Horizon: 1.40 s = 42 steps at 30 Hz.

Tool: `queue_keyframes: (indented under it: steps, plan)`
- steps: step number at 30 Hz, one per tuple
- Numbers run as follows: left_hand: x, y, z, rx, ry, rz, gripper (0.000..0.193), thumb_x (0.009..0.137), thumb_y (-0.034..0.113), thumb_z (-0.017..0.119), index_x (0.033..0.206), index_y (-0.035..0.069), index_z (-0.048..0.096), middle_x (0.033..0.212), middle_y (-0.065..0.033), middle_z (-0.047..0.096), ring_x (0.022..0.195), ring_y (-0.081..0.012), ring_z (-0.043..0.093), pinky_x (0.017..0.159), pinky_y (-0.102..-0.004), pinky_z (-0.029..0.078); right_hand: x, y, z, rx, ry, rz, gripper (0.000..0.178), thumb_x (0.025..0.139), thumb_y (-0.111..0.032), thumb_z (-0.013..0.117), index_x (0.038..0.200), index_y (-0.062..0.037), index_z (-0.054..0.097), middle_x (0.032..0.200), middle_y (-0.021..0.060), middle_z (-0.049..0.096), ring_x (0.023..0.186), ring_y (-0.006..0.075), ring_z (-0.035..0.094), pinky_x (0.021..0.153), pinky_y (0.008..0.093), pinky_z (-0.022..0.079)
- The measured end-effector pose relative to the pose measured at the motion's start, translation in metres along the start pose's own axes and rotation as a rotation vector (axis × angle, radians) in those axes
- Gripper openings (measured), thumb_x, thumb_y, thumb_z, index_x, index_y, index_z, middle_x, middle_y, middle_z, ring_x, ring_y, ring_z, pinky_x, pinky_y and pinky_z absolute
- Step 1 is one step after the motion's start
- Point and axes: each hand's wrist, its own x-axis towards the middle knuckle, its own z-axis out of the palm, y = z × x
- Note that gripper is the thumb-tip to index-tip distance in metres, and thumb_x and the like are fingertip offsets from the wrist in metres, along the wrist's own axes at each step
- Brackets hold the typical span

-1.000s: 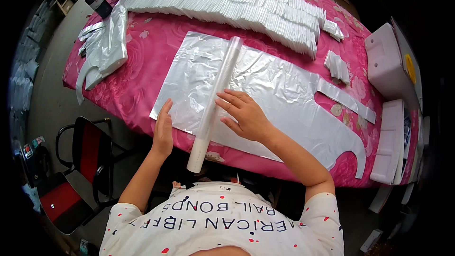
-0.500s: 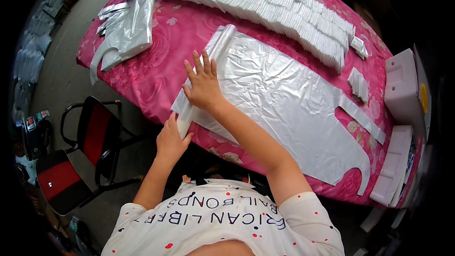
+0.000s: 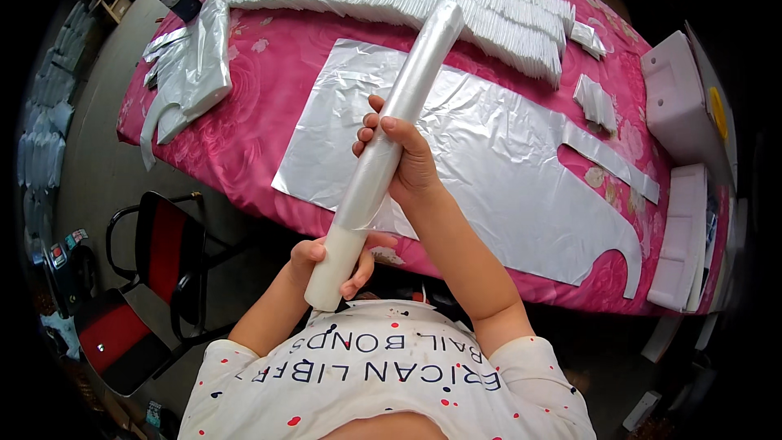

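The film-wrapped roll [image 3: 373, 167] slants forward, held in both hands. The left hand [image 3: 303, 261] cups its white near end from below, fingers curled; the right hand [image 3: 413, 165] grips its middle, thumb on top. A silvery plastic sheet [image 3: 505, 187] lies beyond the right hand.

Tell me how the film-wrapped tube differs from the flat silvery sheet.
The tube is a straight cylinder; the sheet lies flat with curved cutouts. The left hand and right hand hold the tube, while the sheet rests on the pink tablecloth. Both look shiny.
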Motion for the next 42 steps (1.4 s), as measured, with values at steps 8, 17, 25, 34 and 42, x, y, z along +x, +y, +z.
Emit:
queue_keyframes:
  steps: [8, 17, 25, 34, 42]
  plan:
    - [0.047, -0.002, -0.016, 0.974, 0.75, -0.062, 0.046, 0.092, 0.039, 0.049, 0.12, 0.003, 0.048, 0.094, -0.0085, 0.057, 0.078, -0.013, 0.057, 0.062, -0.027, 0.048, -0.041, -0.014, -0.024, -0.51, 0.322, -0.232, 0.058, 0.073, -0.015, 0.072, 0.117, 0.0033, 0.039, 0.086, 0.0091, 0.056, 0.077, 0.0176, 0.058, 0.073, 0.0313, 0.049]
    - [0.025, -0.016, -0.018, 0.945, 0.643, -0.579, 0.037, 0.088, 0.032, 0.055, 0.11, 0.002, 0.05, 0.082, -0.0078, 0.057, 0.064, -0.0125, 0.057, 0.059, -0.0267, 0.05, -0.065, -0.119, -0.106, -0.545, 0.57, -0.298, 0.049, 0.076, -0.017, 0.07, 0.115, -0.0004, 0.045, 0.097, 0.0097, 0.059, 0.088, 0.0162, 0.058, 0.078, 0.029, 0.047]
    - [0.001, -0.02, -0.031, 0.725, 0.575, -0.632, 0.056, 0.083, 0.046, 0.059, 0.117, 0.002, 0.049, 0.078, -0.005, 0.055, 0.061, -0.0111, 0.055, 0.057, -0.0249, 0.048, -0.084, -0.17, -0.128, -1.131, 0.573, -0.1, 0.028, 0.084, -0.03, 0.062, 0.098, -0.0057, 0.063, 0.084, -0.0011, 0.061, 0.074, 0.0065, 0.051, 0.066, 0.0217, 0.041]
    - [-0.001, -0.018, -0.033, 0.831, 0.585, -0.66, 0.058, 0.082, 0.047, 0.06, 0.118, 0.003, 0.049, 0.081, -0.0048, 0.056, 0.064, -0.0108, 0.056, 0.06, -0.0246, 0.048, -0.078, -0.181, -0.118, -1.327, 0.409, 0.221, 0.022, 0.081, -0.028, 0.065, 0.084, -0.0065, 0.064, 0.071, -0.0053, 0.055, 0.061, 0.0039, 0.044, 0.056, 0.0189, 0.035]
    - [-0.005, -0.013, -0.027, 0.73, 0.53, -0.669, 0.063, 0.075, 0.042, 0.069, 0.119, 0.0, 0.049, 0.084, -0.0069, 0.059, 0.063, -0.0105, 0.056, 0.06, -0.0246, 0.048, -0.08, -0.189, -0.136, -1.236, 0.434, 0.084, 0.014, 0.082, -0.016, 0.064, 0.08, -0.002, 0.063, 0.065, -0.0033, 0.053, 0.056, 0.0049, 0.044, 0.051, 0.0201, 0.035]
